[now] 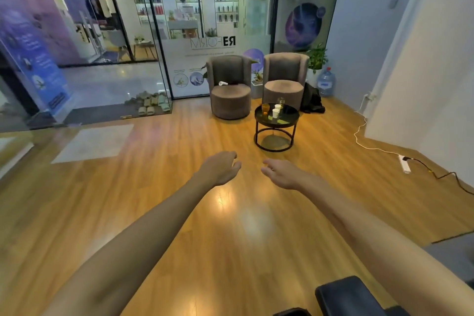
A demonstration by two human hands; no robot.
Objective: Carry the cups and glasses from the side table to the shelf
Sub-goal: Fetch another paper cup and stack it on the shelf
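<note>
A round black side table (292, 117) stands on the wooden floor in front of two armchairs. On it are an amber glass (265, 108), two white paper cups (276, 111) and a clear glass (281, 102) at the back. My left hand (221, 167) and my right hand (281, 174) are stretched out over the floor, well short of the table. Both hands are empty with loosely spread fingers. No shelf for the cups is recognisable in this view.
Two grey-brown armchairs (230, 87) stand behind the table, with a water bottle (325, 82) and a dark bag (311, 101) to their right. A white power strip (404, 163) and cables lie on the floor at right. Glass walls run along the back. A black seat (351, 295) is at bottom right.
</note>
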